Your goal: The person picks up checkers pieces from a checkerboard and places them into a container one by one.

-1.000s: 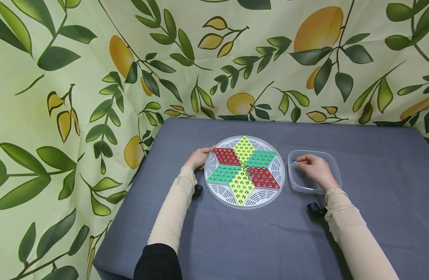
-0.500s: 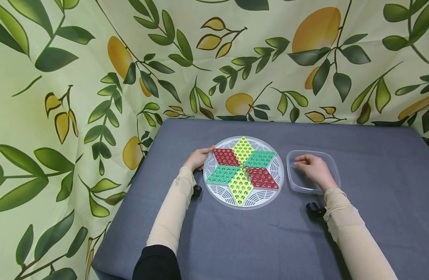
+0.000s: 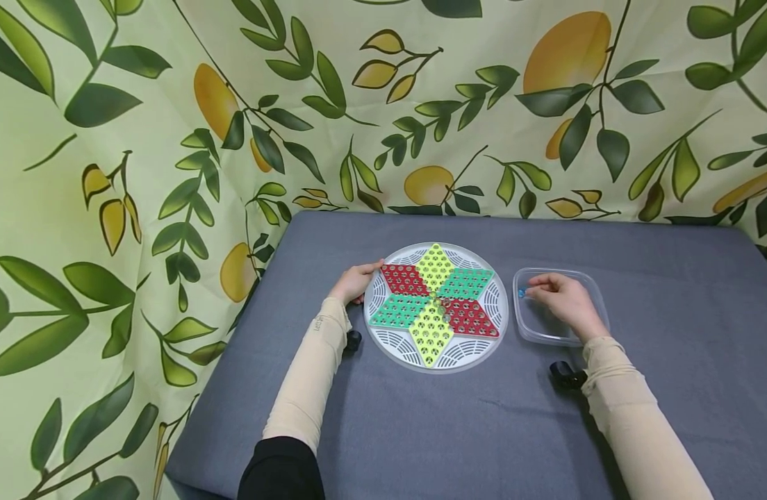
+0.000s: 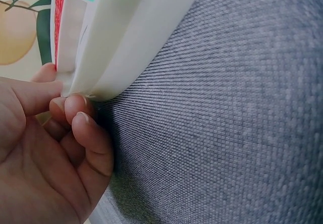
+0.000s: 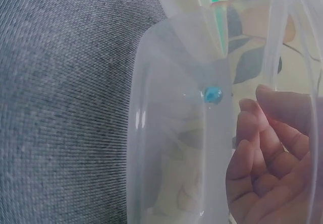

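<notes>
My left hand (image 3: 353, 283) grips the left edge of a round white Chinese checkers board (image 3: 465, 353), whose star has red, green and yellow points. The left wrist view shows its thumb above and curled fingers below the board's rim (image 4: 108, 47). On the right, my right hand (image 3: 561, 302) is held over a clear plastic container (image 3: 599, 295), fingers loosely bent. A blue marble (image 5: 213, 95) lies inside, against the container's wall and just short of the fingertips. Nothing shows between that thumb and the fingers in the right wrist view.
A grey cloth covers the table (image 3: 421, 437). Behind it and to the left hangs a curtain (image 3: 333, 167) printed with leaves and fruit. Black wrist cameras (image 3: 566, 376) sit under both wrists, over beige sleeves (image 3: 640, 410).
The blue marble, at my right fingertips a second ago, now shows slightly to their left in the container. My left hand keeps its grip on the board, which stays in place.
</notes>
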Motion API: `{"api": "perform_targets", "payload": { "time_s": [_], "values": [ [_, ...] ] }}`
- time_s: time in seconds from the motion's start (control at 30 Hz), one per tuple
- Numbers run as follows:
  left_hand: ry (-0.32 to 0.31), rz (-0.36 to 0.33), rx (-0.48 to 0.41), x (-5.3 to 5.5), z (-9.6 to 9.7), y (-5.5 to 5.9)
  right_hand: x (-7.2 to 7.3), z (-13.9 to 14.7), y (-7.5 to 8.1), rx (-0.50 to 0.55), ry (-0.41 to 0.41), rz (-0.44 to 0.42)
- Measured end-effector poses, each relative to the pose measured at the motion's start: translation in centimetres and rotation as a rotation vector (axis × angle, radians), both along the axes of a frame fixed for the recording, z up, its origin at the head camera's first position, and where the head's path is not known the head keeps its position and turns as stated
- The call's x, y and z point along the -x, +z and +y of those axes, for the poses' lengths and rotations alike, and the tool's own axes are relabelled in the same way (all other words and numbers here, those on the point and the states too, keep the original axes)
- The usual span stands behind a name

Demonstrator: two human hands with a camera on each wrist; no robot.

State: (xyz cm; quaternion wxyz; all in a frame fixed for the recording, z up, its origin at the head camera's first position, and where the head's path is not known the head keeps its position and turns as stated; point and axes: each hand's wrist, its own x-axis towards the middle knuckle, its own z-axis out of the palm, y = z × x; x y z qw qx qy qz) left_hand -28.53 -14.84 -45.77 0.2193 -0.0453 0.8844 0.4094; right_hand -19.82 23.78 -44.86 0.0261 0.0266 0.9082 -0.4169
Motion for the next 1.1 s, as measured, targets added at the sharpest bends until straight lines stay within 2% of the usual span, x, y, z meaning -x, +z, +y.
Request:
{"api": "perform_targets", "payload": {
  "time_s": [0.3, 0.53, 0.7, 1.1],
  "values": [
    [0.004, -0.004, -0.004, 0.0, 0.0, 0.0, -0.3, 0.0, 0.7, 0.071, 0.007, -0.001],
    [0.005, -0.007, 0.006, 0.1, 0.0, -0.1, -0.5, -0.5, 1.4, 0.075, -0.004, 0.028],
    [0.009, -0.008, 0.006, 0.2, 0.0, -0.2, -0.8, -1.2, 2.2, 0.126, -0.015, 0.044],
    [0.004, -0.009, -0.001, 0.2, 0.0, -0.3, -1.4, -2.7, 4.0, 0.125, 0.024, 0.101]
  ]
}}
